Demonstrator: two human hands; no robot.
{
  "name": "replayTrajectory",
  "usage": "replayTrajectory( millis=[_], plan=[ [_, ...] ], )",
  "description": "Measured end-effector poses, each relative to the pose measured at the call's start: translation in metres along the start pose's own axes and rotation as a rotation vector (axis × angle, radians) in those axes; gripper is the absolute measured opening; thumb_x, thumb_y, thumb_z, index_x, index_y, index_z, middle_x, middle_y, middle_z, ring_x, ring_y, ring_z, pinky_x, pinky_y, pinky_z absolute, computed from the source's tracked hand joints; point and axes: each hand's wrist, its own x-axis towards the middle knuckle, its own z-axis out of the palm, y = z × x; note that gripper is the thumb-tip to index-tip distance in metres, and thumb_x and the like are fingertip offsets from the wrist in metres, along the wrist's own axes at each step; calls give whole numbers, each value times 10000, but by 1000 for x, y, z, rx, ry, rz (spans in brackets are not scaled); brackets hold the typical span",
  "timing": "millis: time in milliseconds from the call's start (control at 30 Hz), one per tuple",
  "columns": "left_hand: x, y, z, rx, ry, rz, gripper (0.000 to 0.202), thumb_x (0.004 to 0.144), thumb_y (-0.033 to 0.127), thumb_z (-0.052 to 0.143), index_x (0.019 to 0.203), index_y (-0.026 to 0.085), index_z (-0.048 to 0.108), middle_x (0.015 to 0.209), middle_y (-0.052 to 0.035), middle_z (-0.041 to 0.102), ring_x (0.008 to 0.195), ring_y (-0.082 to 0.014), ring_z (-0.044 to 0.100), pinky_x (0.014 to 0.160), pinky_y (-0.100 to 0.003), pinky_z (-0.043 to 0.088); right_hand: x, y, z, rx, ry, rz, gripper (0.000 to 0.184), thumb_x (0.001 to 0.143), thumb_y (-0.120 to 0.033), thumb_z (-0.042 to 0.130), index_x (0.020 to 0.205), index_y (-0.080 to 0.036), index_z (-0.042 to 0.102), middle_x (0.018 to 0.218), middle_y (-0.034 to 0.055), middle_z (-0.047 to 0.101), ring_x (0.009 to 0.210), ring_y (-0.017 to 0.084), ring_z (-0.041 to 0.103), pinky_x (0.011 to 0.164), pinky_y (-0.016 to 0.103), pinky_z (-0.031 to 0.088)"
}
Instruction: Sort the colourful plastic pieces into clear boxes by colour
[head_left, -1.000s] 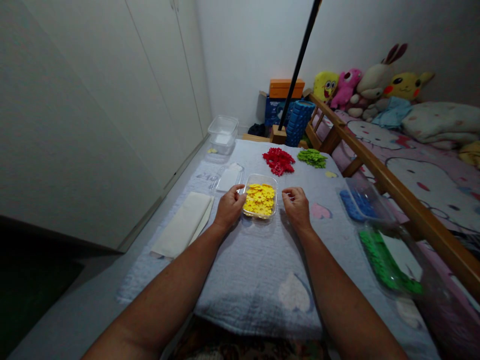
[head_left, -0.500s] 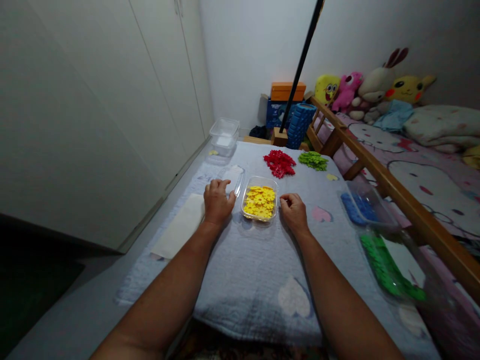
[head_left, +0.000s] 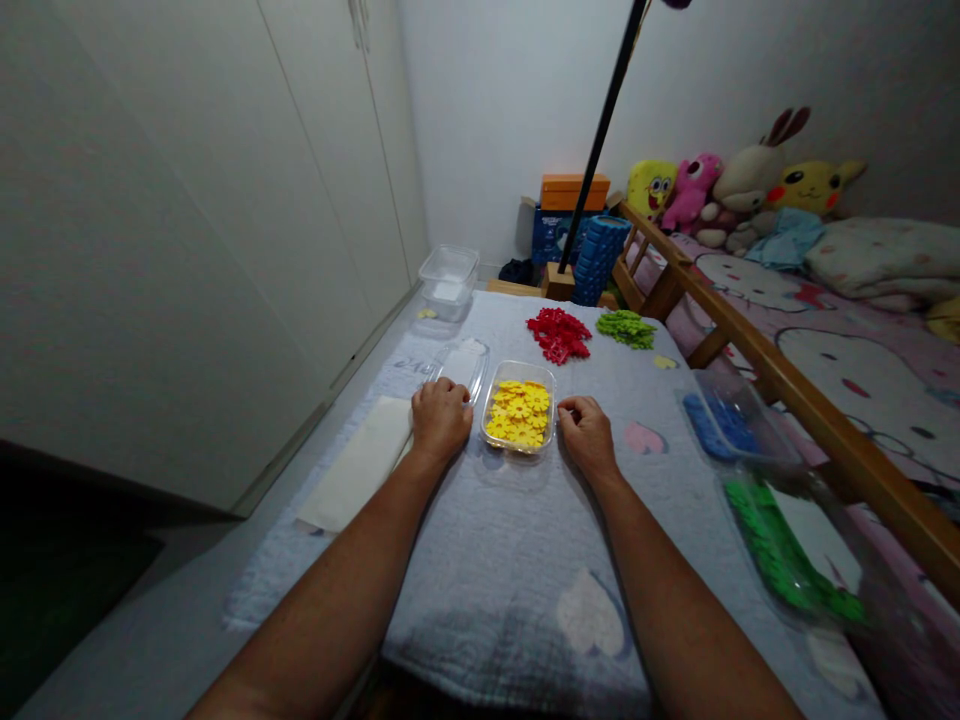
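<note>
A clear plastic box (head_left: 518,408) holds yellow flower-shaped pieces (head_left: 519,412) on the cloth in front of me. My left hand (head_left: 442,422) rests to the left of this box, fingers curled in and nothing visible in them. Just beyond its fingertips lies a clear lid (head_left: 463,365). On the box's right side, close to its wall, my right hand (head_left: 589,430) rests loosely closed, also with nothing visible in it. A folded cream-coloured sheet (head_left: 356,465) lies by my left wrist, partly under it.
Red pieces (head_left: 559,335) and light green pieces (head_left: 625,329) lie in piles at the back. An open clear container (head_left: 449,270) stands back left. Boxes of blue pieces (head_left: 716,425) and green pieces (head_left: 780,545) line the right edge, beside a wooden bed rail (head_left: 750,325).
My left hand's raised, spread fingers have come down and curled in beside the box. My right hand stays almost where it was. The view has tilted up slightly.
</note>
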Motion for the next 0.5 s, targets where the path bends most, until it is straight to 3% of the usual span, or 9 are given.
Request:
replayTrajectory(
  millis=[500],
  plan=[
    [2,4,-8,60,5,32,191,955,247,556,1006,211,737,1039,-114,705,1071,-297,603,921,-420,399,2,7,4,46,53,-33,210,803,-343,529,763,-200,677,824,72,664,777,209,602,748,340,482]
  ],
)
